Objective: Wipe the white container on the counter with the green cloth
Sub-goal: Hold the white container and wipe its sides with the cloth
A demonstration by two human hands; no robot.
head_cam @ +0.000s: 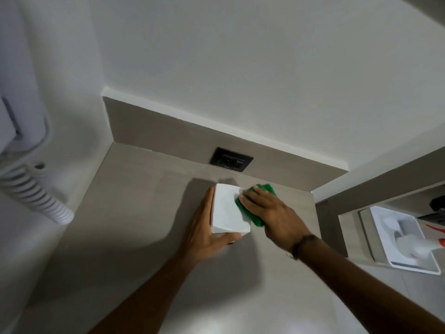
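Observation:
A white box-shaped container (226, 210) stands on the grey counter (134, 213) near the back wall. My left hand (204, 227) grips its left side, with the thumb under its near bottom corner. My right hand (269, 213) lies flat on a green cloth (265, 189) and presses it against the container's right side and top edge. Green cloth shows beyond my fingertips and below my palm; the rest of it is hidden under the hand.
A black wall socket (230, 159) sits in the grey backsplash just behind the container. A white ribbed hose (36, 191) hangs at the left. At the right, a white tray (404, 239) holds white items, with a red object (435, 231) beside it.

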